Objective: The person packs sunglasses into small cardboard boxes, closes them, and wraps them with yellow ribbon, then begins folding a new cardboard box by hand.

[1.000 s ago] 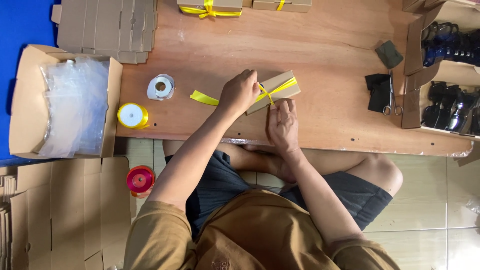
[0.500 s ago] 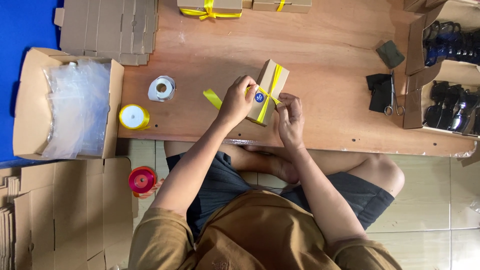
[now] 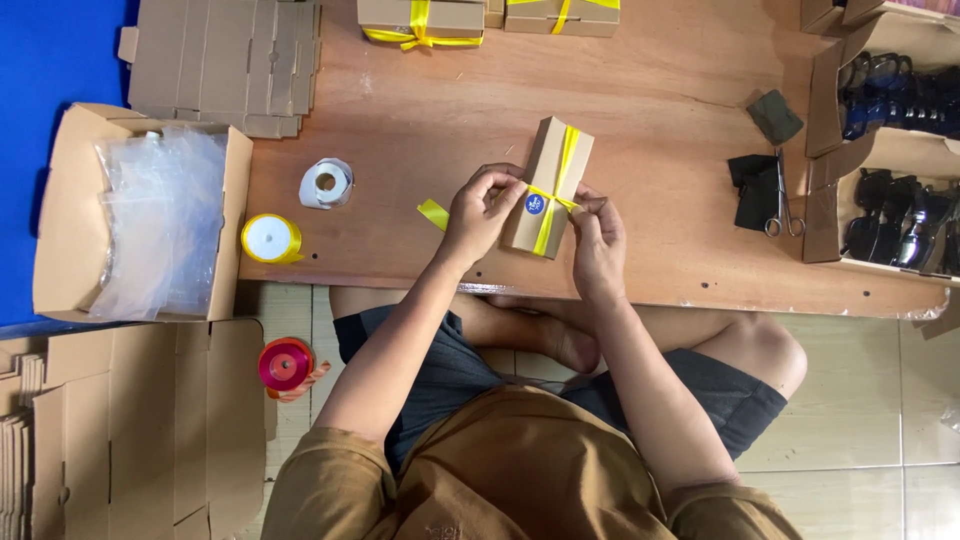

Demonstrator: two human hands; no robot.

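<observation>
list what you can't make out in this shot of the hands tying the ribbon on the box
All in the head view:
- Knot in the yellow ribbon: covered by the fingertips of the left hand and right hand.
- Blue round sticker on the small brown box: print too small.
- Finished boxes at the far side: cut off by the top edge.
- Sunglasses in cartons: dark, cropped by the right edge.

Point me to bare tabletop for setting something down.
Widest bare patch: right of the small cardboard box, up to the scissors. Another lies above the white tape roll, below the flat cartons. Crowded: the right edge, with sunglasses trays.
</observation>
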